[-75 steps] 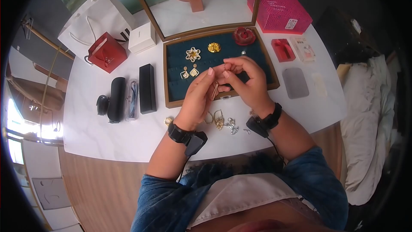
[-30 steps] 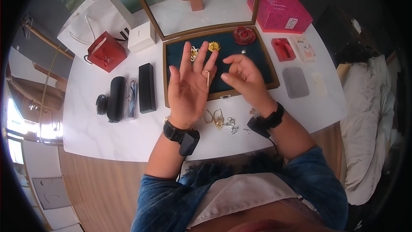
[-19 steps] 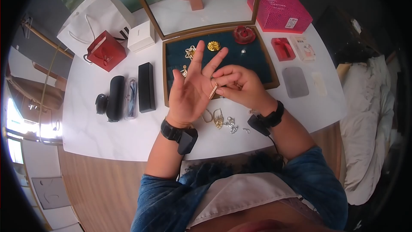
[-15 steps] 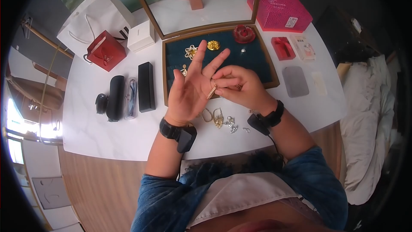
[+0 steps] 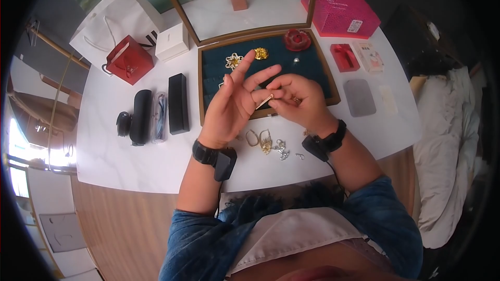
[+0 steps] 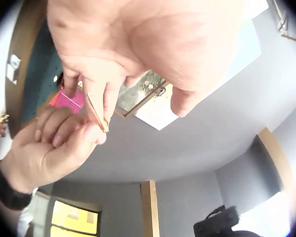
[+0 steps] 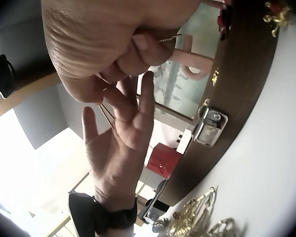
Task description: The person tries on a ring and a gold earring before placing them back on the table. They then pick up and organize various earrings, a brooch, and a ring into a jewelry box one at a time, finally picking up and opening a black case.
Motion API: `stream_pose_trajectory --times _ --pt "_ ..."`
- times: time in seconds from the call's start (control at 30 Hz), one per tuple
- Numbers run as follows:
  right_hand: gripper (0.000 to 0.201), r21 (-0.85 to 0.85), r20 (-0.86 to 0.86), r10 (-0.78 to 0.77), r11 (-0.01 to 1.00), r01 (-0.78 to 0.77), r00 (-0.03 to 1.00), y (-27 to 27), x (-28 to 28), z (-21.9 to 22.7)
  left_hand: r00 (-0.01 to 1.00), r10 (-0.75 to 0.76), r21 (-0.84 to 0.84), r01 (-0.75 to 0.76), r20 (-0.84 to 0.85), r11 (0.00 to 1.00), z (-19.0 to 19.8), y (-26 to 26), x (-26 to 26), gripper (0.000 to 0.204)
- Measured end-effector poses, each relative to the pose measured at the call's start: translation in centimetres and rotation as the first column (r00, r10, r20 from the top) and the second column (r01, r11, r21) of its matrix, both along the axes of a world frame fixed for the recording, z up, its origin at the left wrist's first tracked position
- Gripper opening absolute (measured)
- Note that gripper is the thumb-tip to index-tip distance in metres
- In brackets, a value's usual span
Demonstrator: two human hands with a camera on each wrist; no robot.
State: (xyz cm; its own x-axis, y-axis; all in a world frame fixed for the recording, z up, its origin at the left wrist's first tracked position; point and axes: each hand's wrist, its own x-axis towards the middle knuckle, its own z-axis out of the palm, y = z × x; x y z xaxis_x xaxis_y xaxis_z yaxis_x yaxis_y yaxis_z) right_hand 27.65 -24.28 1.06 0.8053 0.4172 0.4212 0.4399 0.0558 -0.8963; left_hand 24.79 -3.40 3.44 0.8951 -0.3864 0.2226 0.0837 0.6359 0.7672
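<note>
My left hand (image 5: 229, 109) is held palm up over the front of the jewelry box (image 5: 333, 91), fingers spread. A gold ring with a long thin bar (image 5: 265, 101) sits at one of its outer fingers. My right hand (image 5: 302, 101) pinches this ring between thumb and fingertips. In the left wrist view the bar (image 6: 94, 109) slants along the finger to the pinching thumb. Another small gold piece (image 5: 296, 100) shows among the right hand's curled fingers; in the right wrist view it has a beaded gold strand (image 7: 169, 38). The green lining holds a flower brooch (image 5: 234, 61) and a gold ornament (image 5: 261, 53).
Gold hoops (image 5: 252, 138) and silver jewelry (image 5: 281, 149) lie at the table's front. A black case (image 5: 178, 104), a glasses case (image 5: 140, 117) and a red bag (image 5: 130, 61) stand left. A pink box (image 5: 341, 10), red gift box (image 5: 344, 58) and grey pad (image 5: 359, 98) are right.
The hands came apart, the left opened palm up, then the right took hold of the ring. The ring has since shifted from the finger's base toward its tip.
</note>
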Motion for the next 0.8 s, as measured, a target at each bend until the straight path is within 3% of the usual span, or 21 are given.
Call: stream_pose_trajectory --times 0.13,0.27,0.37,0.8 --pt "0.025 0.087 -0.026 -0.051 0.995 0.053 0.998 -0.3 0.5 0.3 0.992 0.127 0.06 -0.128 0.022 0.99 -1.1 0.5 0.8 0.083" --pt "0.021 0.103 -0.084 -0.203 0.972 0.211 0.976 -0.2 1.4 -0.1 0.933 0.266 0.248 -0.325 0.243 0.913 -1.8 -0.4 0.8 0.086" --pt "0.024 0.1 -0.27 -0.268 0.947 0.304 0.925 -0.2 2.0 0.5 0.878 0.284 0.305 -0.411 0.384 0.859 -1.8 -1.3 0.3 0.092" --pt "0.03 0.09 -0.457 -0.063 0.989 0.117 0.887 -0.4 1.8 0.1 0.753 0.216 0.377 -0.53 0.622 0.76 -1.8 -2.3 -0.6 0.104"
